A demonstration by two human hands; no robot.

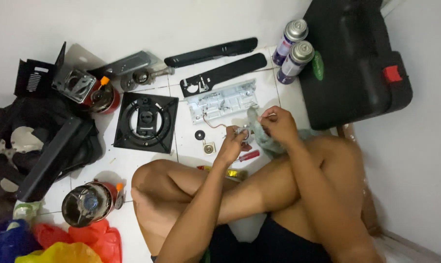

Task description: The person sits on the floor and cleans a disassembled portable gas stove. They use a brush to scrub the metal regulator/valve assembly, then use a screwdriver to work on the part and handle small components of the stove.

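Observation:
I sit cross-legged on a white tiled floor. My left hand (234,142) pinches a small metal part (242,130) with a thin wire running from it. My right hand (276,122) holds a grey-green rag (265,141) against that part, fingers curled. A red-handled screwdriver (249,156) lies on the floor just below my hands. Beyond them lies a silver metal plate (222,101) with holes and brackets.
A black square burner grate (146,122), two black panels (211,52), a black knob (199,135), two spray cans (295,53), a black plastic case (352,58), red gas canisters (90,202), coloured plastic bags (59,246) and dark bags (40,141) lie around.

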